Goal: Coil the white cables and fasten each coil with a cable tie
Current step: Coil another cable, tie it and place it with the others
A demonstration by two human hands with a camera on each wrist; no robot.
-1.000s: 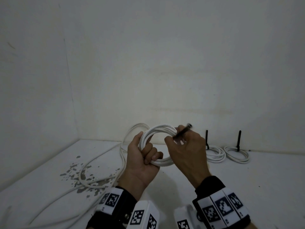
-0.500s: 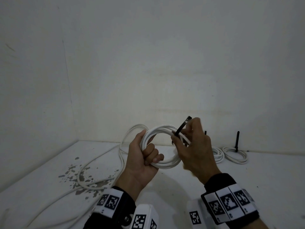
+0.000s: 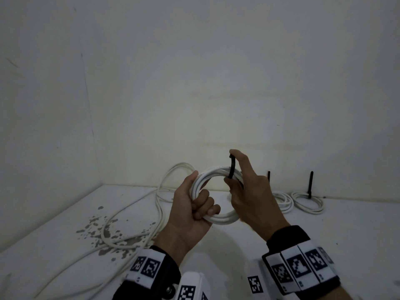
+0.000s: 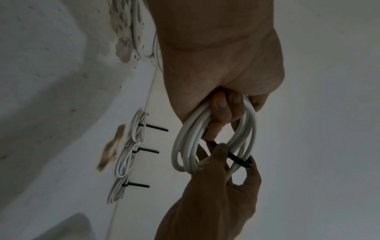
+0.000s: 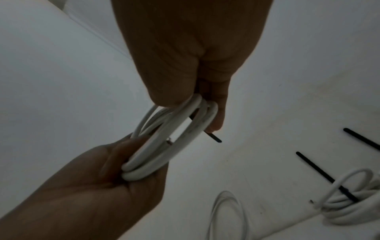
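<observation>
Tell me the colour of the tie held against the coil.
Black cable tie, clearest in the head view.

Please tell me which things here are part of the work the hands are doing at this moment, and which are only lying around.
In use:
- white coil, gripped by the left hand
- black cable tie, pinched by the right hand across the coil

Lying about:
- finished tied coils by the wall
- loose white cable on the floor, not yet coiled
- dark stain on the floor
</observation>
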